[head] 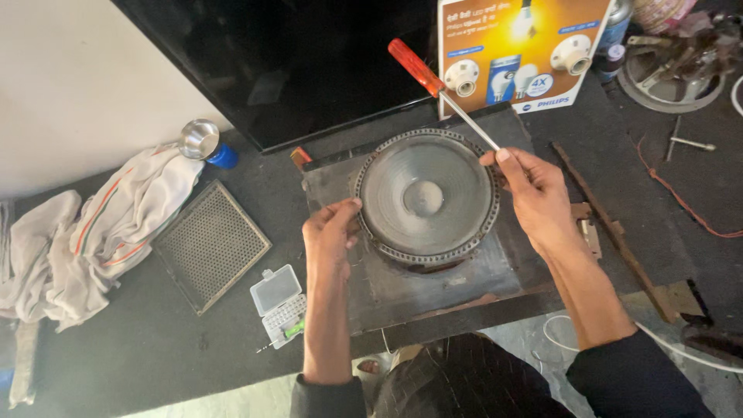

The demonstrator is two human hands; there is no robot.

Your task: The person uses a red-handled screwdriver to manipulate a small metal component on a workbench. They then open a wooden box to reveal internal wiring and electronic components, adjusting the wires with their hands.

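A round grey speaker cone (425,196) with a metal rim sits on a dark square board (402,286) on the bench. My left hand (331,232) rests against the speaker's left rim, fingers curled on its edge. At the speaker's right rim, my right hand (534,197) pinches the metal shaft of a long screwdriver (437,85) with a red handle. The handle points up and away to the left; the tip is hidden under my fingers.
A square metal mesh grille (210,244) and a small clear bit case (279,303) lie left of the board. Crumpled white cloth (93,232) lies at far left. A black screen (294,62) and a printed carton (518,50) stand behind. Wooden strips (611,232) lie at right.
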